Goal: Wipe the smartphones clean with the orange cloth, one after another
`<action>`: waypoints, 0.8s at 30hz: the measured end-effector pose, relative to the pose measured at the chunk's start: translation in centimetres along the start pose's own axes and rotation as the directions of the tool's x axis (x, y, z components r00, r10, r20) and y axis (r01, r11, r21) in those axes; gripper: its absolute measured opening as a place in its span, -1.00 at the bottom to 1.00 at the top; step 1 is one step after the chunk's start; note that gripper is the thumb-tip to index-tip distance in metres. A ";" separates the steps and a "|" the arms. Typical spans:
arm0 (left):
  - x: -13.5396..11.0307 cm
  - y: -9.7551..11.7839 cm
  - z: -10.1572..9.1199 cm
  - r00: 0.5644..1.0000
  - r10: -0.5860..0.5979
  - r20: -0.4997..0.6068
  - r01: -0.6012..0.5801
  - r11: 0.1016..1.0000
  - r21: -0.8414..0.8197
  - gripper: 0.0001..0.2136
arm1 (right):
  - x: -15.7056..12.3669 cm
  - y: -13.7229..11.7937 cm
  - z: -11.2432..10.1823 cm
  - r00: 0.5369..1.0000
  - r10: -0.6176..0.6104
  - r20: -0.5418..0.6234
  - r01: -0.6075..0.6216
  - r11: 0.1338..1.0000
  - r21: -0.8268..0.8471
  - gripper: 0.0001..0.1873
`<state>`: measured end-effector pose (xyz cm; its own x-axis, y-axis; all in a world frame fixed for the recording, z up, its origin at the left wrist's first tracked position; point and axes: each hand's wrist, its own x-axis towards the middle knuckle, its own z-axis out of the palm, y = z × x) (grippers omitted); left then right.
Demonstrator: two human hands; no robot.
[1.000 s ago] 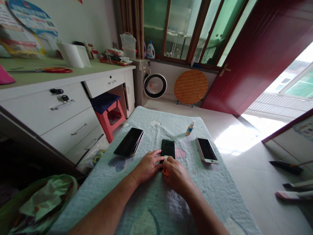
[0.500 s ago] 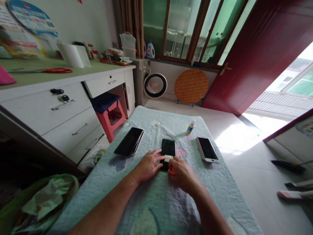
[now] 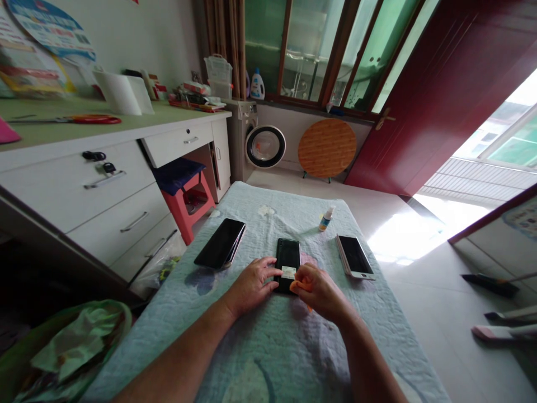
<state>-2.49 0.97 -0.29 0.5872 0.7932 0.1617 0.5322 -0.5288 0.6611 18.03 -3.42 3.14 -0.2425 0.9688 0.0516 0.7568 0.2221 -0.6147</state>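
A black smartphone (image 3: 287, 252) lies back up on the quilted cover, a small whitish label (image 3: 288, 272) on its lower half. My left hand (image 3: 253, 282) rests at its left side, fingers stretched and spread; fingertips touch the edge and reach the label. In my right hand (image 3: 315, 291) a bunched orange cloth (image 3: 301, 286) is pinched over the phone's lower right side. Part of the cloth hangs below the fingers. Left of the hands lies a larger dark phone (image 3: 221, 242), and at the right a white phone (image 3: 356, 255) lies screen up.
A small spray bottle (image 3: 326, 219) stands near the far right of the quilted cover (image 3: 293, 207). At the left are a desk with drawers (image 3: 121, 224), a red stool (image 3: 188, 207) and a waste bin (image 3: 121, 330). A washing machine (image 3: 242, 140) has its door open.
My right hand with the orange cloth has shifted slightly right and up, uncovering more of the label. The left hand stays at the phone. The view has moved slightly.
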 end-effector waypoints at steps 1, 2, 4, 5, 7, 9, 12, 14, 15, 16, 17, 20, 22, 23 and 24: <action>0.0 0.0 0.0 1.000 0.000 -0.001 0.000 1.000 -0.005 -0.73 | 0.2 -0.1 0.4 1.000 -0.016 -0.004 0.016 1.000 0.008 -0.98; 0.0 0.0 0.0 1.000 -0.002 -0.003 0.002 1.000 -0.007 -0.74 | 0.3 -0.1 0.8 0.999 -0.031 -0.013 0.031 1.000 0.004 -0.96; 0.0 0.1 -0.1 1.000 -0.001 0.000 0.001 1.000 -0.009 -0.74 | 0.7 0.0 1.6 0.997 -0.045 -0.065 0.043 0.999 -0.029 -0.94; 0.0 0.1 -0.2 1.000 0.000 0.005 0.000 1.000 -0.010 -0.73 | 0.9 0.1 1.9 0.994 -0.044 -0.103 0.039 0.998 -0.048 -0.92; 0.0 0.3 -0.3 1.000 0.002 0.014 -0.002 1.000 -0.012 -0.72 | 1.4 0.4 2.4 0.983 -0.022 -0.184 0.007 0.997 -0.079 -0.89; 0.0 0.4 -0.4 1.000 0.000 0.017 0.001 1.000 -0.012 -0.71 | 2.0 0.9 2.6 0.967 0.010 -0.253 -0.035 0.995 -0.096 -0.85; 0.0 0.4 -0.5 1.000 -0.004 0.010 0.004 1.000 -0.018 -0.70 | 2.9 1.5 2.8 0.942 0.043 -0.334 -0.080 0.992 -0.098 -0.81; -0.1 0.3 -0.4 1.000 -0.001 -0.001 0.001 0.999 -0.036 -0.64 | 3.2 1.8 2.9 0.933 0.057 -0.356 -0.095 0.991 -0.090 -0.80; -0.1 0.3 -0.5 1.000 0.002 -0.008 -0.002 0.999 -0.052 -0.59 | 3.3 1.8 2.9 0.934 0.061 -0.353 -0.098 0.991 -0.088 -0.80; -0.1 0.3 -0.5 1.000 0.001 -0.015 -0.002 0.998 -0.069 -0.54 | 3.3 1.7 3.0 0.938 0.058 -0.342 -0.094 0.991 -0.090 -0.80; -0.1 0.3 -0.5 1.000 -0.004 -0.019 0.002 0.996 -0.085 -0.50 | 3.3 1.6 3.0 0.945 0.046 -0.323 -0.082 0.992 -0.098 -0.80; 0.0 0.5 -0.7 0.999 -0.033 -0.012 0.032 0.994 -0.109 -0.43 | 2.9 0.9 3.1 0.966 -0.027 -0.255 -0.009 0.990 -0.140 -0.83; 0.0 0.5 -0.7 0.999 -0.044 -0.004 0.043 0.993 -0.111 -0.42 | 2.6 0.3 3.1 0.974 -0.089 -0.208 0.054 0.984 -0.168 -0.83; 0.0 0.5 -0.8 0.999 -0.044 -0.004 0.043 0.993 -0.111 -0.41 | 2.4 0.0 3.0 0.977 -0.120 -0.177 0.089 0.981 -0.171 -0.83; 0.0 0.5 -0.7 0.999 -0.042 -0.006 0.041 0.993 -0.112 -0.41 | 2.2 -0.3 3.0 0.979 -0.148 -0.140 0.124 0.979 -0.163 -0.81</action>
<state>-2.69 0.96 0.56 0.5607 0.8165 0.1377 0.4845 -0.4584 0.7451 15.48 -1.70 1.07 -0.2640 0.9311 0.2518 0.8094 0.3558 -0.4672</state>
